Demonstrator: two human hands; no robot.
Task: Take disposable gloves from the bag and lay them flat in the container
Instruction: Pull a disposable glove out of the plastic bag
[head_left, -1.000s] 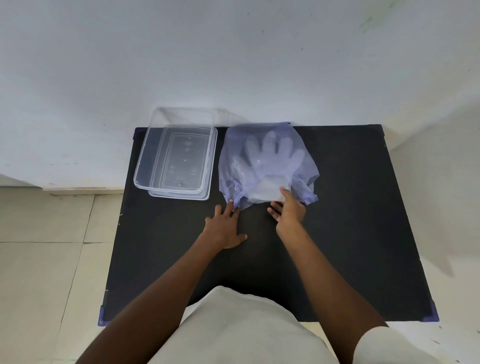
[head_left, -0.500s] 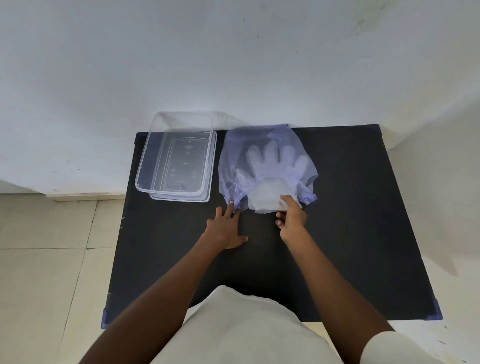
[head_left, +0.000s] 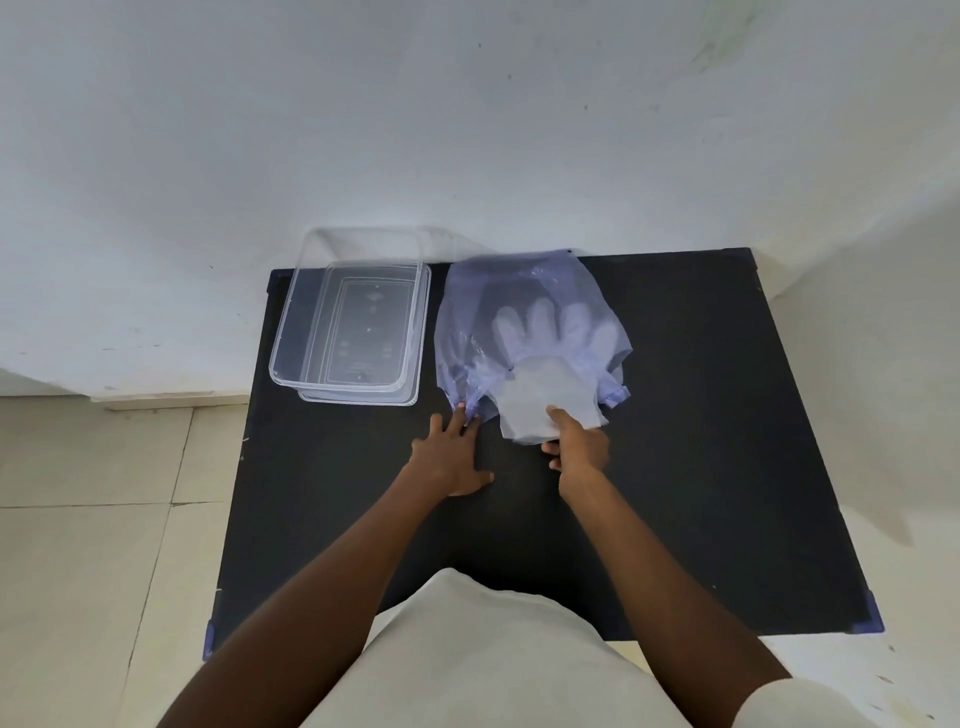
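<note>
A translucent purple bag (head_left: 467, 322) lies flat on the black table (head_left: 701, 441), its mouth facing me. A stack of clear disposable gloves (head_left: 545, 384) sticks partly out of the mouth, cuffs toward me, fingers still inside the bag. My right hand (head_left: 579, 447) pinches the cuff end of the gloves. My left hand (head_left: 449, 457) rests flat, fingers spread, with its fingertips pressing the bag's near left corner. The clear rectangular container (head_left: 353, 332) sits to the left of the bag, with nothing in it.
A white wall (head_left: 467, 130) rises directly behind the table's far edge. A clear lid lies under or behind the container. Pale tiled floor (head_left: 93, 519) shows to the left. My light-coloured clothing fills the bottom centre.
My right hand has drawn the gloves' cuffs toward me, so more of the stack lies outside the bag's mouth. My left hand has stayed pressing the bag's corner.
</note>
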